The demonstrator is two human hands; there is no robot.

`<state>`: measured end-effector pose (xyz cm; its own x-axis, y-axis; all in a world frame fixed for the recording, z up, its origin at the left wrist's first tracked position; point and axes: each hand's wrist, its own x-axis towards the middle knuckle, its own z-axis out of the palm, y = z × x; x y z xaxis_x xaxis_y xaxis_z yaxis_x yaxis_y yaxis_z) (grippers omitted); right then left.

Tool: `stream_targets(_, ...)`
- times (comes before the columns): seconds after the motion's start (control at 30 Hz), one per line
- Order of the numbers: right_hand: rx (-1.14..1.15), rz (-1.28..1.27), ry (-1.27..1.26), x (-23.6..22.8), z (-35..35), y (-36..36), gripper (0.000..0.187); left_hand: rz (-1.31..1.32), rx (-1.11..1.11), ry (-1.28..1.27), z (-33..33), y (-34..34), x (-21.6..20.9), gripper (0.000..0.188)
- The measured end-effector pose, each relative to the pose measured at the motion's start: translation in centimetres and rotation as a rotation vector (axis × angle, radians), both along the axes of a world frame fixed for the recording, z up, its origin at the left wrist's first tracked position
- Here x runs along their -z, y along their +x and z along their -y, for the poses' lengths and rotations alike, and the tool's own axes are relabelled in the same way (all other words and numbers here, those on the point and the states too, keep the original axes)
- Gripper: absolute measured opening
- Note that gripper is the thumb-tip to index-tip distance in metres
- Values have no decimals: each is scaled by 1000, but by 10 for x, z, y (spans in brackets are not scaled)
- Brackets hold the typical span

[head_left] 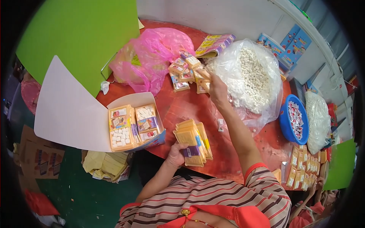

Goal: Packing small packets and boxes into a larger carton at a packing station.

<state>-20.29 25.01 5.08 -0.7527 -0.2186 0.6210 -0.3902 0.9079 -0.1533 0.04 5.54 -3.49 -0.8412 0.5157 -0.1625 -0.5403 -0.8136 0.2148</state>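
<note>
My left hand [176, 155] is closed on a stack of tan plastic packs [194, 146] with purple and yellow labels, held upright above the table's near edge. Farther off, my right hand [219, 90] reaches to a pile of similar packs [185, 72], its fingers closed round a tan pack [203, 74] at the pile's right side. Part of that pack is hidden by the hand. To the left stands an open carton [161, 137] with its white lid [72, 114] raised. Packs [121, 131] showing small white pieces fill it in two rows.
A clear bag of white pieces [254, 79] lies beside my right forearm, with a blue basin of sachets [283, 118] beyond. A pink plastic bag [152, 53] sits behind the carton. Several packs [300, 167] stand in rows at the right, near another person's arm [311, 193].
</note>
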Motion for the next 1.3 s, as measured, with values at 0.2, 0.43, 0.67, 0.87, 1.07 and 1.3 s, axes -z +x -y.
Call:
stream_targets(0.2,-276,418,-1530,22,-22,91,36,-3,-22,-15,0,-1,2,65)
stream_targets(0.43,-288,465,-1920,35,-12,185,34,-8,-89,5,-14,-2,3,66)
stream_targets(0.67,-195,438,-2105,41,-34,230,30,-22,-53,-128,-14,2,-17,59)
stream_targets(0.87,-63,217,-2056,47,-86,266,32,-418,-74,-836,-23,-18,-53,66)
stream_targets(1.07,-178,294,-2127,37,-89,289,37,-812,-281,-1798,-17,-51,-46,91)
stream_targets(1.3,-223,393,-2265,27,-72,300,41,-1183,-726,-1815,-34,9,-94,54)
